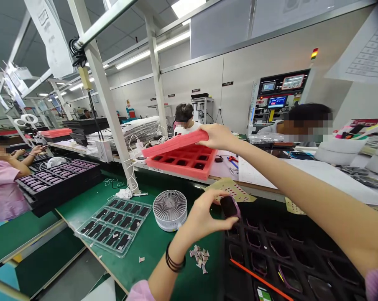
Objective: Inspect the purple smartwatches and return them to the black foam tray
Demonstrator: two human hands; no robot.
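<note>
My left hand pinches a small dark part with a purple rim just above the black compartment tray in front of me. My right hand reaches far forward, its fingers closed on the raised edge of a red foam tray lid. That lid is tilted up over a second red tray with dark parts in its pockets. The black tray holds several similar purple-rimmed parts.
A small white fan and a clear blister tray of dark parts lie on the green mat. Paper scraps sit by my left wrist. A person in pink works at left beside black trays; two people sit beyond the bench.
</note>
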